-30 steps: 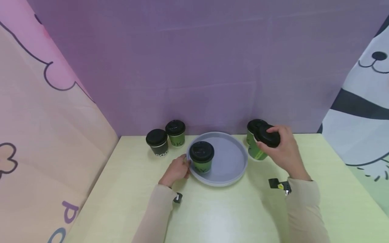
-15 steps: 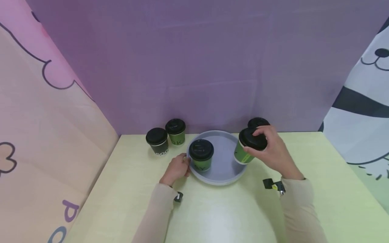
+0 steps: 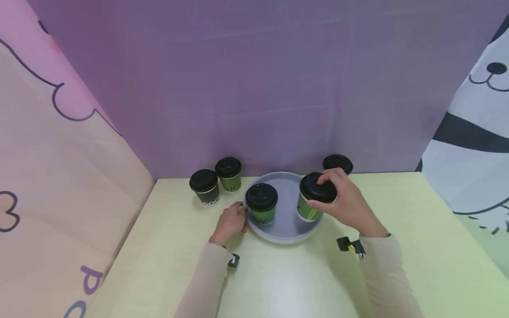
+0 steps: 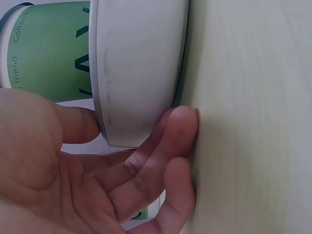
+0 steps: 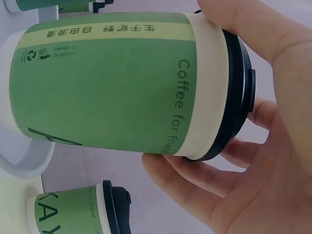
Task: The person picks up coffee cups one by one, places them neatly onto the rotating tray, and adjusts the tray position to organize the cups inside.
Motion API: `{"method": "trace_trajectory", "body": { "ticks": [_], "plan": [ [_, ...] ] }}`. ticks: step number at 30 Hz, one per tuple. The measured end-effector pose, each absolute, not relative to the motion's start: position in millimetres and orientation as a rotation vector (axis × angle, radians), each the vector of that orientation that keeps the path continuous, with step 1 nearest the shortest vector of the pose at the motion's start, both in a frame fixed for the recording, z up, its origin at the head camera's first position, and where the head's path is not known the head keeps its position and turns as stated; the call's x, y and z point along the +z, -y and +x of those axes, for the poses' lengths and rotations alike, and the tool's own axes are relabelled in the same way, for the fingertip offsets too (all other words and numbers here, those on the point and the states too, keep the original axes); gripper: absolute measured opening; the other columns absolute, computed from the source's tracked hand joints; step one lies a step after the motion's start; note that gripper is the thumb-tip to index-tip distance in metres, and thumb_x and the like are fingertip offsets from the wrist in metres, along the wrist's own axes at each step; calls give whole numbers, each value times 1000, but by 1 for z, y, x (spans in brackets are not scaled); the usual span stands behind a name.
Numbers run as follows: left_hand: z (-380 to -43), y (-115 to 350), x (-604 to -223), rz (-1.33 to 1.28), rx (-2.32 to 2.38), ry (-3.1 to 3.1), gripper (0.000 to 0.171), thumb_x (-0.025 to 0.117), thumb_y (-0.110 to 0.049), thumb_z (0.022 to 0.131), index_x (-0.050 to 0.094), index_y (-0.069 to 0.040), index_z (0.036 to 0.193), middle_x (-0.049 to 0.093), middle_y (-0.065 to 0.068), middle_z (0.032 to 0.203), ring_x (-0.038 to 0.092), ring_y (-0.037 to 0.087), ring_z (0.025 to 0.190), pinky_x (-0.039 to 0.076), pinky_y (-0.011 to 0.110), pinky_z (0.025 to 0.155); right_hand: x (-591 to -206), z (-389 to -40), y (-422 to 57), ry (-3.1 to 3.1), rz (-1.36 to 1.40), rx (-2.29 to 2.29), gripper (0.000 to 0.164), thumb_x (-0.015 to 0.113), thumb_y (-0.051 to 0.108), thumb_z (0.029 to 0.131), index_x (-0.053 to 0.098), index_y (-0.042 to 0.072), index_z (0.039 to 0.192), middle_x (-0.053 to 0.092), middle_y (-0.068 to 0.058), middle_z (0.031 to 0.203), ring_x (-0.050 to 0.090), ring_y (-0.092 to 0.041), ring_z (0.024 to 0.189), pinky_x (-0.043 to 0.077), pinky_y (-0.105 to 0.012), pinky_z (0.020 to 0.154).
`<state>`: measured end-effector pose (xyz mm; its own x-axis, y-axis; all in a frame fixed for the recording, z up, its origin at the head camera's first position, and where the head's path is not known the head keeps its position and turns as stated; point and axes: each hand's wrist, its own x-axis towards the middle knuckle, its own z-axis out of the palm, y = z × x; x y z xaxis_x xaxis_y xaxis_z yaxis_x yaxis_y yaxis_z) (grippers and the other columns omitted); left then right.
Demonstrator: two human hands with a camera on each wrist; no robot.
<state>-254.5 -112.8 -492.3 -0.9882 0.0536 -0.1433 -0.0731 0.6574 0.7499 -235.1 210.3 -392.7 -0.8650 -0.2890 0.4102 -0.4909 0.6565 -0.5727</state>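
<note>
My right hand [image 3: 351, 206] grips a green paper coffee cup [image 3: 308, 209] around its black lid, fingers on one side and thumb on the other. The cup tilts slightly over the right part of a round grey tray [image 3: 287, 190]. In the right wrist view its printed side [image 5: 102, 92] faces the camera. My left hand [image 3: 229, 223] holds the tray's left edge; in the left wrist view the thumb is at the rim and the curled fingers [image 4: 180, 129] are low by its base. Another green lidded coffee cup [image 3: 262, 215] stands upright on the tray's left side.
Behind the tray to the left stand a small dark cup [image 3: 207, 194] and a green lidded cup [image 3: 230, 182]. Another black-lidded cup [image 3: 338, 163] is at the back right, partly hidden by my right hand. A purple backdrop [image 3: 254, 88] rises behind the table [image 3: 159, 247].
My right hand has carried its coffee cup leftward from beside the back-right cup to over the tray's right side. The left hand has stayed at the tray's edge.
</note>
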Motion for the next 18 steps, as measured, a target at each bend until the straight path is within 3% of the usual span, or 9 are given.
{"method": "trace_trajectory", "body": {
  "ticks": [10,18],
  "plan": [
    [-255,118,-489,-6,1260,-2655,51,44,-31,109,42,-3,153,67,5,70,63,18,61,51,48,97,-395,-235,-200,2637,687,1030,52,91,32,77,58,11,111,54,-8,130,58,-34,120,49,-53,98],
    [-254,118,-486,66,1206,-2617,52,44,-28,107,42,-2,152,67,7,71,62,18,65,50,45,92,-400,-236,-195,2679,699,1009,54,94,31,74,58,12,110,55,-6,128,60,-32,116,50,-51,98]
  ]
}}
